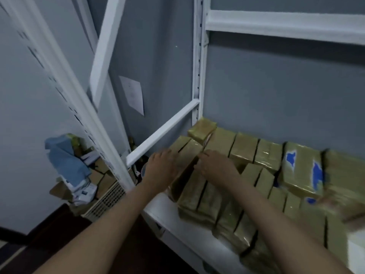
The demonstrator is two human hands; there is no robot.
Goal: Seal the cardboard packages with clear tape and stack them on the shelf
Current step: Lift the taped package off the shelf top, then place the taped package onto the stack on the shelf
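Cardboard package [190, 153] drops into the shelf [164, 210] row, left hand [161, 165] and right hand [215, 165] curled round it; keep it upright, snug.

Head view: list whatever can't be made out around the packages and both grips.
Left grip, right grip: head view, fingertips hidden by their own backs; hold unclear.
Right packages: head view, motion blur, frame edge cuts them.
Wall paper: head view, print too small.
Floor pile: head view, blurred, partly behind shelf post.
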